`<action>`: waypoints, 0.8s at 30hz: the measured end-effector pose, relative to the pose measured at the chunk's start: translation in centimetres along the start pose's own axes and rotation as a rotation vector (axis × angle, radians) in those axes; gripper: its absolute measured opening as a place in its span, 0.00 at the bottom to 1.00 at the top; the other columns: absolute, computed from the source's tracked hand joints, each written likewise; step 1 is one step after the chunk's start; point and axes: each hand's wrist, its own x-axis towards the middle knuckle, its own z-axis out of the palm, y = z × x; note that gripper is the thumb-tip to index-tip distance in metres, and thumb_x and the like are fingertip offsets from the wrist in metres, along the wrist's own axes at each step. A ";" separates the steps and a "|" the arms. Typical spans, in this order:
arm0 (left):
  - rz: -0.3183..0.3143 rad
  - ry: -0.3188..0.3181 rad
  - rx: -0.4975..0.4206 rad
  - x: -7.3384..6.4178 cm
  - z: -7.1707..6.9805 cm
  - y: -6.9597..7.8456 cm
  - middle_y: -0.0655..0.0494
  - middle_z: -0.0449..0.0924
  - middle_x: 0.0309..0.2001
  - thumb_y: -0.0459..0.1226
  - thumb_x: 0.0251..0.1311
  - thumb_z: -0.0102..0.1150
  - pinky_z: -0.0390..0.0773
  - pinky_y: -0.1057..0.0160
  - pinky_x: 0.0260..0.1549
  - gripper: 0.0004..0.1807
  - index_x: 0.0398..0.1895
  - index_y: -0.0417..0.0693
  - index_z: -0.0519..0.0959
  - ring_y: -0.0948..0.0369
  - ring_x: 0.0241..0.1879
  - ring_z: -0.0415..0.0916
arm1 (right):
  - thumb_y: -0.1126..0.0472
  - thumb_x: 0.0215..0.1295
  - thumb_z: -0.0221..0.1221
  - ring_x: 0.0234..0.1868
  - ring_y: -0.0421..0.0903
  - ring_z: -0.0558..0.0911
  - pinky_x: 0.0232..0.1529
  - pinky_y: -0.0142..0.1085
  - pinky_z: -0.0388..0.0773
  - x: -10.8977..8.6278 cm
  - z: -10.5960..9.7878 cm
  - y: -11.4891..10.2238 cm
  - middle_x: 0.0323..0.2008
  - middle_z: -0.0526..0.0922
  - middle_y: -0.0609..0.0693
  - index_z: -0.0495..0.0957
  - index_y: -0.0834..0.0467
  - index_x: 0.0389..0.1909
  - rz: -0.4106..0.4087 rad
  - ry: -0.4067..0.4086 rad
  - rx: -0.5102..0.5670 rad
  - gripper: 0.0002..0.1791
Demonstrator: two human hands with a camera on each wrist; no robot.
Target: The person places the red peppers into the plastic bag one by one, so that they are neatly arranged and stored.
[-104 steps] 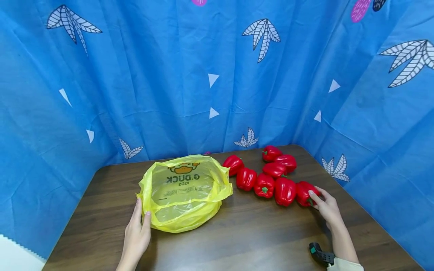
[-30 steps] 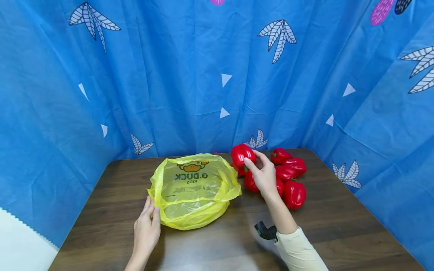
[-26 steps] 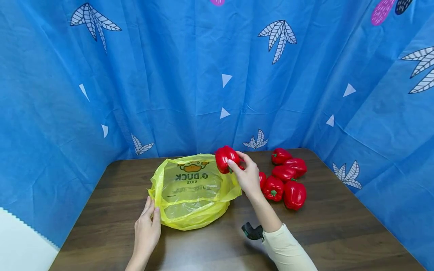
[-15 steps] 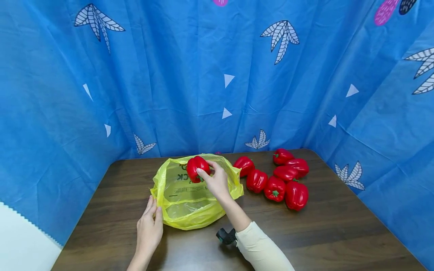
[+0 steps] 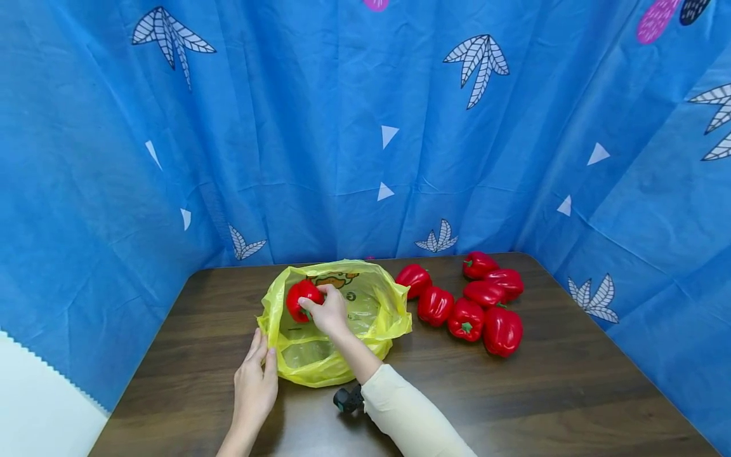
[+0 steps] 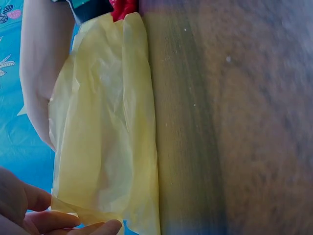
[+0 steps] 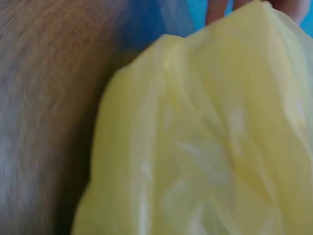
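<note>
A yellow plastic bag (image 5: 328, 371) with a duck print lies on the table, its mouth spread wide. My left hand (image 5: 255, 384) holds the left side of its rim. In the left wrist view the left fingers (image 6: 46, 220) are at the bag's edge. My right hand (image 5: 330, 311) grips a red bell pepper (image 5: 301, 299) inside the bag's mouth, near the left wall. In the right wrist view the bag (image 7: 195, 142) fills most of the picture and hides the pepper.
Several red bell peppers lie to the right of the bag, the nearest pepper (image 5: 414, 279) close to its rim and a front pepper (image 5: 502, 332) at the group's near end. A blue patterned curtain (image 5: 297, 127) hangs behind the wooden table (image 5: 514, 406).
My right hand picked the pepper up from the right end of the front row, carried it left and lowered it into the bag. My left hand stays at the rim.
</note>
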 end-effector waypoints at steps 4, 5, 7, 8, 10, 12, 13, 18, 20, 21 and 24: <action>-0.001 -0.002 -0.002 0.0 0.0 0.1 0.46 0.56 0.64 0.35 0.63 0.44 0.58 0.47 0.57 0.22 0.58 0.31 0.64 0.47 0.61 0.58 | 0.49 0.48 0.64 0.41 0.46 0.74 0.37 0.36 0.74 -0.1 1.1 0.2 0.40 0.76 0.50 0.73 0.57 0.45 0.021 -0.005 -0.018 0.25; -0.002 -0.005 -0.002 0.0 0.0 0.1 0.46 0.56 0.64 0.35 0.63 0.44 0.58 0.47 0.57 0.22 0.58 0.31 0.64 0.47 0.61 0.57 | 0.49 0.48 0.64 0.42 0.46 0.74 0.38 0.37 0.74 -0.2 1.4 0.3 0.40 0.76 0.50 0.73 0.57 0.45 0.025 -0.005 -0.020 0.25; -0.004 -0.010 -0.004 0.0 -0.1 0.2 0.46 0.56 0.65 0.36 0.63 0.43 0.58 0.46 0.57 0.22 0.58 0.31 0.63 0.46 0.61 0.57 | 0.49 0.48 0.64 0.42 0.46 0.74 0.39 0.37 0.74 -0.3 1.7 0.4 0.41 0.76 0.51 0.73 0.57 0.46 0.031 -0.006 -0.027 0.25; -0.006 -0.012 -0.003 0.0 -0.1 0.2 0.46 0.56 0.65 0.36 0.64 0.43 0.58 0.47 0.57 0.22 0.58 0.32 0.63 0.46 0.61 0.57 | 0.49 0.48 0.64 0.43 0.46 0.73 0.40 0.37 0.74 -0.3 1.9 0.5 0.41 0.76 0.51 0.73 0.58 0.46 0.034 -0.008 -0.030 0.26; -0.009 -0.014 -0.004 0.0 -0.1 0.2 0.46 0.55 0.65 0.36 0.64 0.44 0.58 0.46 0.57 0.22 0.58 0.32 0.63 0.46 0.61 0.57 | 0.48 0.47 0.64 0.43 0.47 0.73 0.40 0.38 0.74 -0.3 2.2 0.7 0.41 0.75 0.51 0.73 0.57 0.46 0.041 -0.014 -0.035 0.26; -0.008 -0.014 -0.004 0.0 -0.1 0.3 0.47 0.55 0.65 0.36 0.63 0.44 0.58 0.47 0.58 0.22 0.58 0.32 0.63 0.46 0.61 0.57 | 0.48 0.47 0.64 0.45 0.47 0.72 0.42 0.38 0.74 -0.4 2.3 0.9 0.42 0.75 0.51 0.73 0.58 0.47 0.045 -0.016 -0.033 0.27; -0.008 -0.014 -0.005 0.0 -0.1 0.3 0.46 0.55 0.65 0.36 0.64 0.44 0.58 0.47 0.58 0.22 0.58 0.32 0.63 0.46 0.61 0.57 | 0.48 0.47 0.65 0.45 0.47 0.72 0.42 0.39 0.74 -0.3 2.4 1.1 0.42 0.75 0.51 0.73 0.58 0.47 0.047 -0.018 -0.033 0.28; -0.011 -0.022 -0.007 -0.1 0.0 0.4 0.47 0.55 0.65 0.36 0.64 0.43 0.58 0.47 0.58 0.22 0.58 0.32 0.63 0.47 0.61 0.57 | 0.47 0.47 0.65 0.45 0.47 0.73 0.42 0.39 0.73 -0.1 2.5 1.7 0.43 0.76 0.51 0.74 0.58 0.47 0.037 -0.021 -0.025 0.28; -0.012 -0.024 -0.006 -0.1 0.0 0.4 0.47 0.55 0.65 0.37 0.64 0.43 0.57 0.47 0.58 0.22 0.58 0.32 0.63 0.47 0.61 0.57 | 0.46 0.47 0.65 0.44 0.47 0.73 0.42 0.39 0.74 -0.1 2.5 1.8 0.43 0.76 0.51 0.74 0.58 0.47 0.029 -0.028 -0.026 0.29; -0.014 -0.025 -0.007 -0.1 0.0 0.4 0.48 0.55 0.65 0.37 0.64 0.43 0.57 0.47 0.58 0.23 0.59 0.32 0.63 0.47 0.61 0.57 | 0.46 0.47 0.64 0.44 0.47 0.73 0.41 0.39 0.74 0.0 2.5 1.9 0.43 0.76 0.51 0.74 0.58 0.47 0.028 -0.034 -0.028 0.29; -0.013 -0.026 -0.007 -0.1 0.0 0.4 0.48 0.55 0.65 0.36 0.64 0.44 0.57 0.47 0.58 0.23 0.59 0.32 0.63 0.47 0.61 0.57 | 0.46 0.47 0.64 0.45 0.48 0.72 0.41 0.39 0.74 -0.1 2.4 2.0 0.43 0.76 0.51 0.73 0.58 0.48 0.026 -0.056 -0.035 0.29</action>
